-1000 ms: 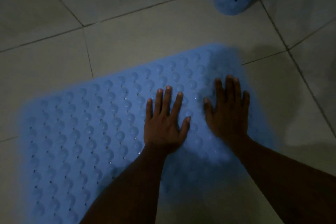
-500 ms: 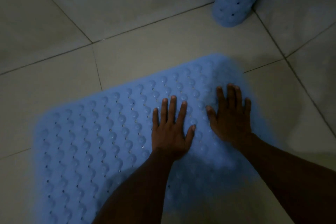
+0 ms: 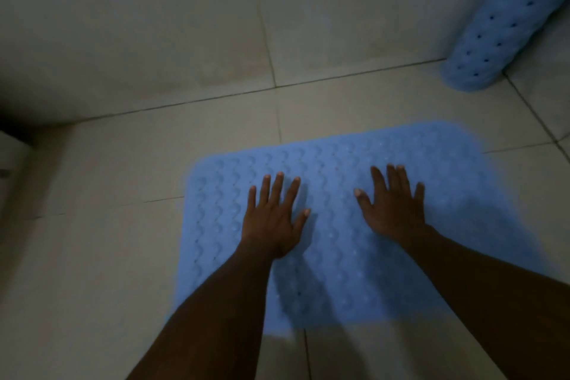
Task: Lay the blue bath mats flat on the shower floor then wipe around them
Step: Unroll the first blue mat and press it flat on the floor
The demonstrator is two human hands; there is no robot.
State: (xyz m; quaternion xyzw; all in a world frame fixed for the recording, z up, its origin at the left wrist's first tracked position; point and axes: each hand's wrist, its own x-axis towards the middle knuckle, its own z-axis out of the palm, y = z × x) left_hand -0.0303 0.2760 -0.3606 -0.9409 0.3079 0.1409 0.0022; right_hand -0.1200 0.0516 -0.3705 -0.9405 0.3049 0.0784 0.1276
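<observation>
Head view: blue bath mat (image 3: pixel 345 256) flat on the tiled shower floor (image 3: pixel 92 256), directly under both palms. Left hand (image 3: pixel 271 219) and right hand (image 3: pixel 394 210) pressed down side by side, apart, fingers (image 3: pixel 276 188) spread wide, gripping nothing. Surface bumpy, rows of wavy ridges, seemingly small holes; blurred. Second mat, rolled (image 3: pixel 505 21), leaning at far right, well apart.

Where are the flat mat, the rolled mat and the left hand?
flat mat (image 3: pixel 339 271), head view, bare bumpy middle.
rolled mat (image 3: pixel 505 25), head view, side of the roll.
left hand (image 3: pixel 271 219), head view, back of the hand.
</observation>
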